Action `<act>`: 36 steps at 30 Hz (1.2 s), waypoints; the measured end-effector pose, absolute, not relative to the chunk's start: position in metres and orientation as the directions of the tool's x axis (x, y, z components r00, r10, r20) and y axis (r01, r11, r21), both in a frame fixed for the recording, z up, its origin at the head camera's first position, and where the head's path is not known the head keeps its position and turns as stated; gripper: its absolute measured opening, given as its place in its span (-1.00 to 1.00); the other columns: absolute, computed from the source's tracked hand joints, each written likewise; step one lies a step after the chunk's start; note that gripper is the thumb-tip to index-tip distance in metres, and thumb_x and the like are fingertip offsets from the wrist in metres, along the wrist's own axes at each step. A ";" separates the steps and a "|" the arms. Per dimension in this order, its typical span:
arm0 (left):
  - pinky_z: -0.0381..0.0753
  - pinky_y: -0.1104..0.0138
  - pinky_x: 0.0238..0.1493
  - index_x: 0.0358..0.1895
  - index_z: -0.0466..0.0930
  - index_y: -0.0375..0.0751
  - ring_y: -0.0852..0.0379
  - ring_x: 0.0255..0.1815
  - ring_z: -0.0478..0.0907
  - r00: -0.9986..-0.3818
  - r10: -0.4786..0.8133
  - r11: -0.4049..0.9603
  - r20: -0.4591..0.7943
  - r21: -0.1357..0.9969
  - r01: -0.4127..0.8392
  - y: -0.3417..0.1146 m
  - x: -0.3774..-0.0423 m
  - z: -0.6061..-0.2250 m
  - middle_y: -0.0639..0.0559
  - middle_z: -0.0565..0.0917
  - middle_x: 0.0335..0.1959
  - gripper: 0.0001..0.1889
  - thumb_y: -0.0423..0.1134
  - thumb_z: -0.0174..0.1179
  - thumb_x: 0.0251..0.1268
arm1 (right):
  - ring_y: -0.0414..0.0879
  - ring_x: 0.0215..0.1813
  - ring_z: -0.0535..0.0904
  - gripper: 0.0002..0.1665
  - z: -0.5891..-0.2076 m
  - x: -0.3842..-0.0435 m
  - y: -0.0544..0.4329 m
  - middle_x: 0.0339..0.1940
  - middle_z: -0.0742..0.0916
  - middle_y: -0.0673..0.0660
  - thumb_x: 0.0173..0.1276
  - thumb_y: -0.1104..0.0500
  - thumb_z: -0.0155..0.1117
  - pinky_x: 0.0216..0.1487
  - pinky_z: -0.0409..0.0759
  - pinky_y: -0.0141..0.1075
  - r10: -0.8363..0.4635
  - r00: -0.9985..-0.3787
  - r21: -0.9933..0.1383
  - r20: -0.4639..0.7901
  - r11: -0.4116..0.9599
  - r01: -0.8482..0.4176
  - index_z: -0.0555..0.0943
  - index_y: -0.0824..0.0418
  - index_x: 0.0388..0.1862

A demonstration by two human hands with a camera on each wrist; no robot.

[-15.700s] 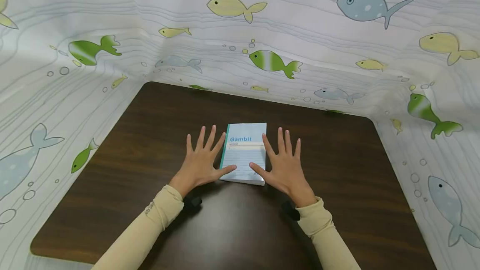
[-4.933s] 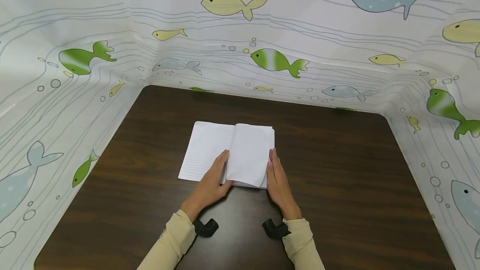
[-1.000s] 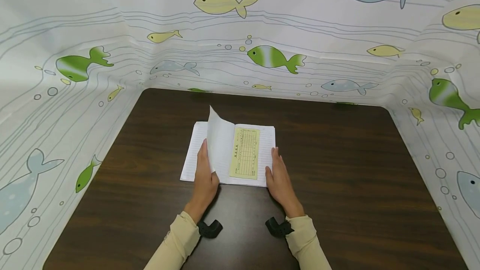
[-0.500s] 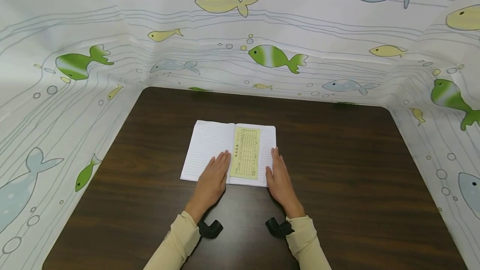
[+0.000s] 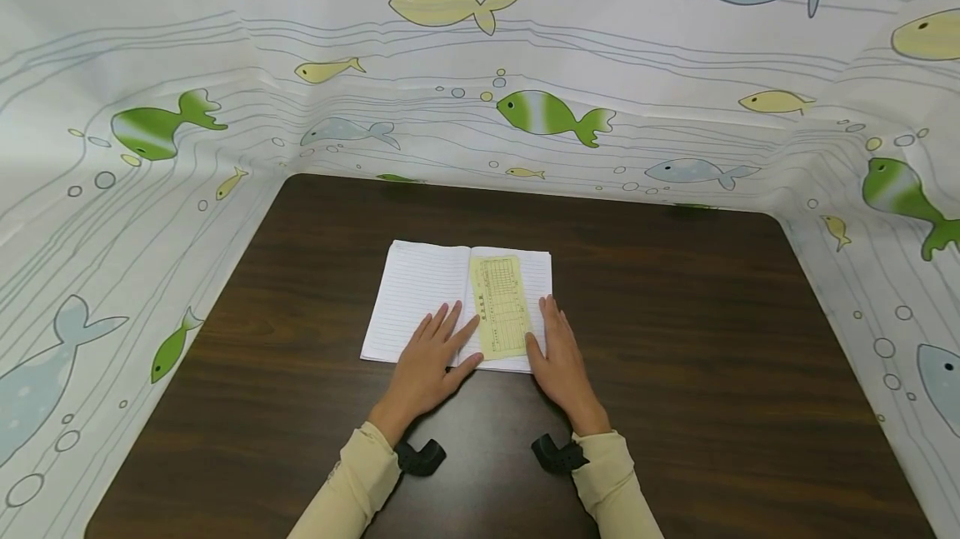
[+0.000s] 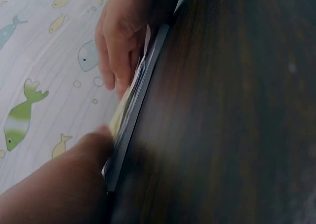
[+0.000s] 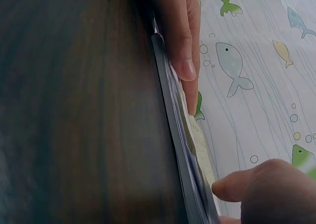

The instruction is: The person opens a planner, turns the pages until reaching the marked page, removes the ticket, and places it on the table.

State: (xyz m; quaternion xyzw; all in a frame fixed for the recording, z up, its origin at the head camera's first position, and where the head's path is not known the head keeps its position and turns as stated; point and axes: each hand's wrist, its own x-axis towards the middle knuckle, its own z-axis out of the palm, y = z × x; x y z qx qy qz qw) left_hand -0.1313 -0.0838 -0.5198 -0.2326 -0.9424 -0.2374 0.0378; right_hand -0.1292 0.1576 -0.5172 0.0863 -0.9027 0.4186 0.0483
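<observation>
Yellow printed paper, a slim form slip, lies slightly askew on the right-hand page of an open lined notebook, and both hands work at it with straight, relaxed fingers, gripping nothing. Her left hand lies flat on the near part of the left page, its thumb reaching over the centre fold to touch the slip's near left edge; her right hand lies flat along the notebook's near right corner, thumb at the slip's near right corner. From the wrist views the fingers lie along the page edges and the slip shows as a pale strip atop the stack. Everything sits near the middle of a dark wood-grain table, walled on three sides by a fish-print sheet. Loose as it looks, the slip could skid or crease if either thumb pushes sideways, and easing off the pages might let them spring up and flick it away.
</observation>
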 end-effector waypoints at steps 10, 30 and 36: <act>-0.10 -0.09 0.64 0.55 0.41 0.13 -0.16 0.69 -0.03 -0.871 0.468 0.777 0.148 0.402 0.485 -0.084 -0.131 -0.519 -0.20 0.15 0.65 -0.26 0.31 0.22 0.36 | 0.21 0.60 0.27 -0.12 -0.517 -0.133 0.158 0.47 0.53 0.33 0.49 0.20 0.27 0.64 -0.06 0.12 -0.129 -0.971 -0.776 0.200 0.584 -0.238 0.11 0.50 0.61; -0.13 -0.10 0.64 0.58 0.35 0.05 -0.13 0.69 -0.01 -0.863 0.483 0.762 0.147 0.415 0.497 -0.083 -0.128 -0.517 -0.12 0.16 0.66 -0.24 0.25 0.22 0.41 | 0.01 -0.15 0.58 -0.35 -0.509 -0.134 0.189 -0.20 0.76 0.29 0.50 0.31 0.30 0.15 0.42 -0.08 0.353 -0.893 -0.927 0.280 0.342 -0.155 0.41 0.23 0.54; -0.08 -0.14 0.62 0.57 0.38 0.00 -0.18 0.67 0.03 -0.854 0.486 0.746 0.186 0.421 0.517 -0.085 -0.128 -0.519 -0.17 0.19 0.64 -0.25 0.22 0.24 0.40 | 0.11 0.12 0.54 -0.35 -0.506 -0.132 0.231 -0.17 0.70 0.41 0.53 0.28 0.25 0.45 0.24 0.06 0.513 -0.832 -0.945 0.211 0.325 -0.040 0.37 0.30 0.54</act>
